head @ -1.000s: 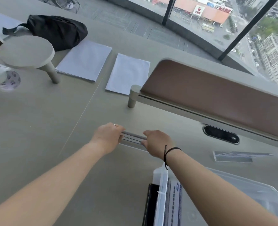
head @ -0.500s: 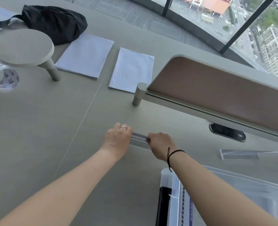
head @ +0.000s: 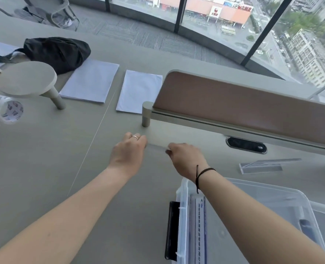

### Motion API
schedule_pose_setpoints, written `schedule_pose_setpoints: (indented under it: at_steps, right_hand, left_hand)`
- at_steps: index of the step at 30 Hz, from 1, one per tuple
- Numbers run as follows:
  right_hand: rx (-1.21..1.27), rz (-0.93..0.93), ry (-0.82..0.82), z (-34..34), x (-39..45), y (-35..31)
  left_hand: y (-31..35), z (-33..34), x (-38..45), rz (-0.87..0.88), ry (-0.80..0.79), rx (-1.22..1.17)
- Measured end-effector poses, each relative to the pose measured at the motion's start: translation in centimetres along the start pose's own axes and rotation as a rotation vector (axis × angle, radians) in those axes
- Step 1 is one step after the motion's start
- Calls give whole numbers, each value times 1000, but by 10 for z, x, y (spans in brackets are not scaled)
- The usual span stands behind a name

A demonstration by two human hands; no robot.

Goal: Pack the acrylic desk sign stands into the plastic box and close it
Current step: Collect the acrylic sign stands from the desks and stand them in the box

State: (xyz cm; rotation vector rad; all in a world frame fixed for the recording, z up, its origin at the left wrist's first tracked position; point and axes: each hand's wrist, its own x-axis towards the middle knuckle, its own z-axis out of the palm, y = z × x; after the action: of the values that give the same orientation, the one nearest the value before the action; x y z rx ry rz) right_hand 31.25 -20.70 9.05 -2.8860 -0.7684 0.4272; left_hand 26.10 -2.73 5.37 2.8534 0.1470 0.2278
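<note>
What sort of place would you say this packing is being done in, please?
Probably a high-floor office or co-working space: a long shared desk with a brown divider panel and a cable port, stacks of white paper, and a curved glass window wall overlooking city streets far below.

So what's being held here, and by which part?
A clear acrylic sign stand is held between both hands: the left hand has its left end, the right hand its right end. It is blurred; whether it has left the table cannot be told.
</note>
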Motion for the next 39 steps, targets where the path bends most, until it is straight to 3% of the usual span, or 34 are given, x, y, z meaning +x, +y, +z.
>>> schedule_pose_setpoints:
  at_steps: [9, 13, 16, 21, 24, 31, 36, 39]
  right_hand:
    - [4, 33, 199, -89, -93, 48]
    - [173, 68, 102, -101, -136, 72]
    - [288, 103, 33, -90, -166, 93]
    - [342, 179, 158, -43, -219, 121]
    - [456, 243, 114, -10, -247, 137]
    - [642, 436, -96, 66, -265, 160]
    - [754, 555, -141, 96, -253, 159]
    - [816, 597, -141, 104, -246, 153]
  left_hand:
    - [116, -81, -7, 227, 212, -42]
    - [165, -88, -18, 338, 197, -26]
    - [190, -77, -25, 435, 150, 6]
    - [232, -62, -48, 546, 101, 13]
    - [244, -43, -65, 545, 95, -5]
    - [225, 11, -108, 266, -335, 178]
    - [209, 25, -133, 254, -624, 343]
    - [206, 28, -139, 249, -697, 385]
